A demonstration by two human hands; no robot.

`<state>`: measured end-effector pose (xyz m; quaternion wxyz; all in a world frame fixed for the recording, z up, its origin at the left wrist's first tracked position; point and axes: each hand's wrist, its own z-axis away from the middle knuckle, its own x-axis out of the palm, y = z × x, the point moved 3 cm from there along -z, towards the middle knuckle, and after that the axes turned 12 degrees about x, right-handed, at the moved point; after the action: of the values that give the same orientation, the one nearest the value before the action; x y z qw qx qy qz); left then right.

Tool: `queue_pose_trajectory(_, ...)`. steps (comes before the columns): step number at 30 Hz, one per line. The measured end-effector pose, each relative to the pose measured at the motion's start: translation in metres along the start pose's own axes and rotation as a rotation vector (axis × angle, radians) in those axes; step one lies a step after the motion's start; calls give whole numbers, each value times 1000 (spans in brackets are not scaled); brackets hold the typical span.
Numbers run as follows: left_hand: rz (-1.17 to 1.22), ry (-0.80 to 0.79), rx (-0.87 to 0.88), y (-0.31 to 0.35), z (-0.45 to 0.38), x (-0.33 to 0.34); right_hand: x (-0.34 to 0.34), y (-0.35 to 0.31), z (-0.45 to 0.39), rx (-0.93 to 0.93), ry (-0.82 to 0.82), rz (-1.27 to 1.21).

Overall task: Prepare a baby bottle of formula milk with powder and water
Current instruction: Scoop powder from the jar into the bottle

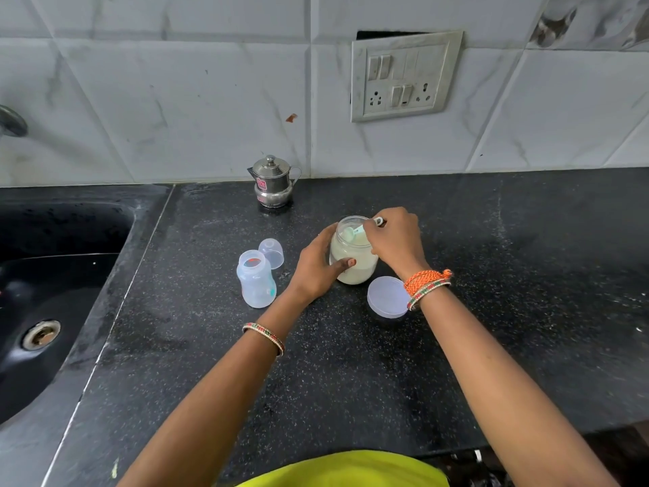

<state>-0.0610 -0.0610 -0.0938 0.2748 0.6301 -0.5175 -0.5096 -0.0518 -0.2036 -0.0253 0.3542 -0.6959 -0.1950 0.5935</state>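
Keep your left hand (pixel 318 267) gripping the jar (pixel 353 256) at centre frame; your right hand (pixel 395 240), pinching the scoop (pixel 351 234), should lift level

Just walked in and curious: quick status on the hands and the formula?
Left hand grips powder jar. Right hand holds scoop at its mouth. Baby bottle open, beside jar. Nothing between them.
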Motion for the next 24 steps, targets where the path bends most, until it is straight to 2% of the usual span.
queue_pose_trajectory(6, -15, 30, -1, 4, 1, 2, -2, 6, 0, 9, 55, -83)
queue_pose_trajectory(12, -23, 37, -14, 3, 2, 2, -3, 14, 7, -31, 83, -50)
queue_pose_trajectory(19, -53, 3, -11, 7, 1, -1, -12, 19, 0, 110, 105, -134)
queue_pose_trajectory(24, -36, 18, -17, 8, 3, -1, -7, 18, 12, -52, 112, 16)
